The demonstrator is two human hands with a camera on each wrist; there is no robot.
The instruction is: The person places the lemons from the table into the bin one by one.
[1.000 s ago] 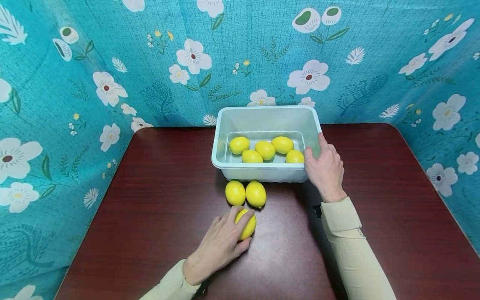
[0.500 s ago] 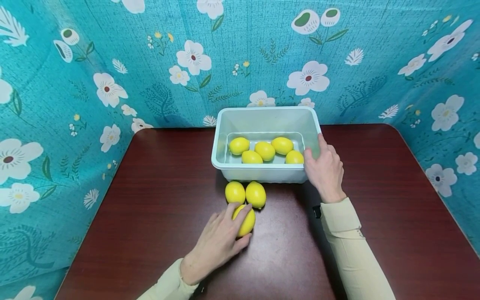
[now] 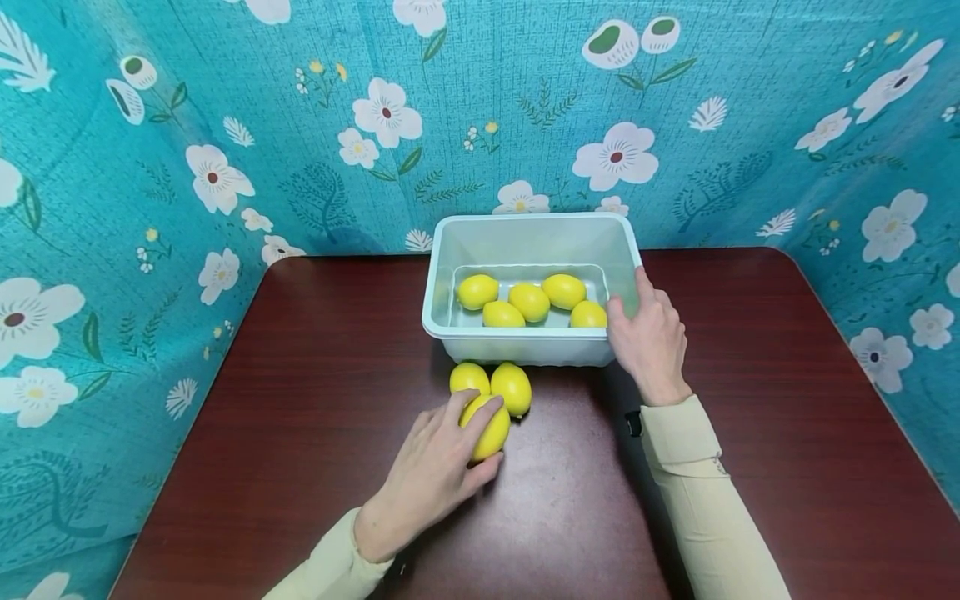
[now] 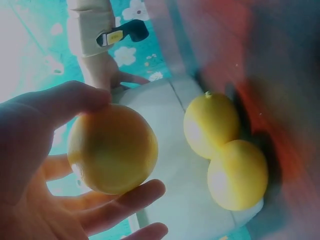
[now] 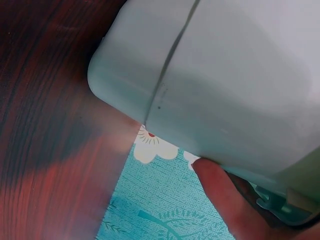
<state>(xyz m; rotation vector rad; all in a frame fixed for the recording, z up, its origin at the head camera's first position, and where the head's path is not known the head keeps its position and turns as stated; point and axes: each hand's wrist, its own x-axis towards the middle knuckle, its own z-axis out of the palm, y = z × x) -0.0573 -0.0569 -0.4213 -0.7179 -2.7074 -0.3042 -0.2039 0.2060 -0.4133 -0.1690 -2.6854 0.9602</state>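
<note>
My left hand (image 3: pixel 420 475) holds a yellow lemon (image 3: pixel 491 429) between thumb and fingers, just in front of two other lemons. In the left wrist view the held lemon (image 4: pixel 114 149) is raised off the table, thumb on one side and fingers on the other. Those two lemons, one on the left (image 3: pixel 470 379) and one on the right (image 3: pixel 512 390), sit side by side at the bin's front. With my right hand (image 3: pixel 651 342) I grip the front right corner of the pale blue plastic bin (image 3: pixel 525 344). Several lemons (image 3: pixel 529 302) lie inside it.
The dark red-brown wooden table (image 3: pixel 330 350) runs under everything. Behind and beside it hangs a teal floral cloth (image 3: pixel 480 108), close to the bin's back rim. In the right wrist view the bin's wall (image 5: pixel 235 85) fills much of the picture.
My left hand has lifted the lemon and carried it slightly forward, towards the two lemons by the bin. The right hand and the bin have stayed in place.
</note>
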